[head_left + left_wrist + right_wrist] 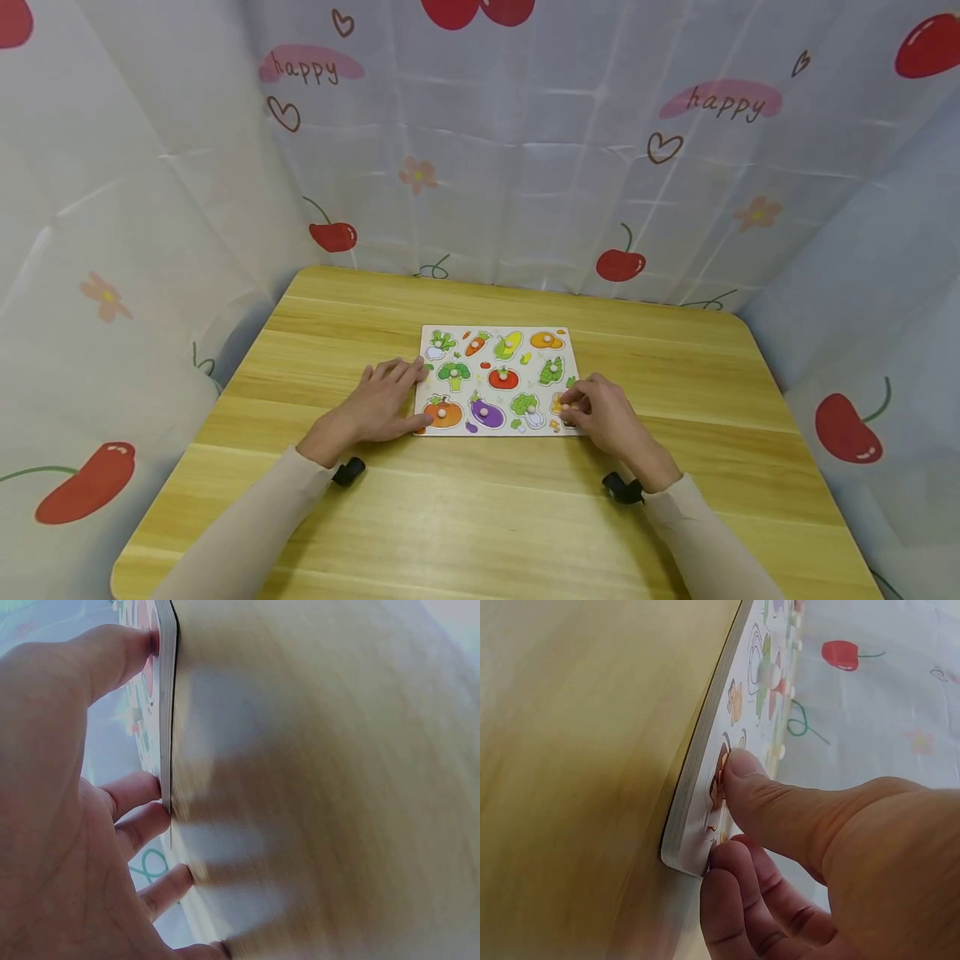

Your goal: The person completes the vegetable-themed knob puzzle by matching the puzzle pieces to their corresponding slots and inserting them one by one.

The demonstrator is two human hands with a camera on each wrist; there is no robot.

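A wooden vegetable knob puzzle board [480,431] lies flat on the table. Spread at its left side, my left hand [382,404] rests its thumb on the lower-left corner by the pumpkin piece [447,414]; in the left wrist view two fingertips [154,817] touch the board's edge and the others reach the tabletop. At the lower-right corner, my right hand [606,414] pinches an orange and brown puzzle piece [718,780] between thumb and fingers. The hand hides most of that piece, so its kind is unclear. Beside it sits the cabbage piece [527,410].
Other knobbed pieces fill the board, among them an eggplant [487,412], a tomato [503,379], broccoli [453,376] and corn [508,345]. The wooden table [480,517] extends around the board. A cherry-print curtain [510,208] hangs behind and at both sides.
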